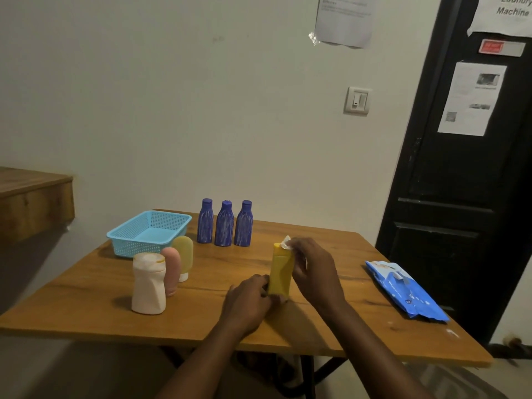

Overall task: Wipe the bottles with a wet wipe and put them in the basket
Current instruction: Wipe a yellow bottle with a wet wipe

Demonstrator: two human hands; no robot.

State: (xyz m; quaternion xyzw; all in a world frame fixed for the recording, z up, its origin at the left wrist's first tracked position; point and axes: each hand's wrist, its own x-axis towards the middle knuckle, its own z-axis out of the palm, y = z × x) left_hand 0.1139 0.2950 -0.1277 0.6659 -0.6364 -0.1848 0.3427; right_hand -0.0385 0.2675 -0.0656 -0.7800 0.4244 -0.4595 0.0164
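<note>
left hand (247, 296) grips yellow bottle (280, 273) base | right hand (312, 266) pinches wet wipe (286, 242) at cap | likely light, stiff, slick when wet; hold low

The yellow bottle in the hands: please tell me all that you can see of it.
The yellow bottle looks like opaque plastic, flattish, with a yellow cap on top. It is upright over the table, near its front middle. The left hand grips its base; the right hand holds a white wipe against the cap.
</note>
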